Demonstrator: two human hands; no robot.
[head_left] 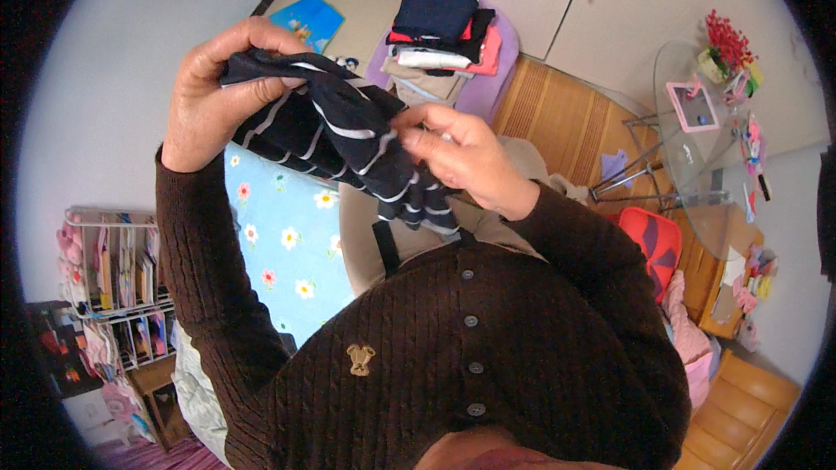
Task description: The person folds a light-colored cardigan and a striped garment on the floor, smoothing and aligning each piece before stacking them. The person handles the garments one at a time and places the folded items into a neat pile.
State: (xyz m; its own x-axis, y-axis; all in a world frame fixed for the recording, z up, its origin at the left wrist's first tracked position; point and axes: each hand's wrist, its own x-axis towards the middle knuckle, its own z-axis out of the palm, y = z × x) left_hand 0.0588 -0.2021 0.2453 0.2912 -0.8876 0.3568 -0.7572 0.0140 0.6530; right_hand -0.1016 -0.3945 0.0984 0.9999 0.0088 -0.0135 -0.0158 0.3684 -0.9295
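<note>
A black garment with thin white stripes hangs bunched between my two hands, above my lap. My left hand grips its upper left edge, thumb below and fingers over the top. On the other side, my right hand pinches the cloth with thumb and fingers. The garment's lower end droops in folds near my trousers. What kind of garment it is cannot be made out.
Ahead, a pile of folded clothes rests on a purple seat. A flowered light-blue sheet lies at my left. On the right stand a glass table with a pink-framed tablet and a red seat. A bookshelf is far left.
</note>
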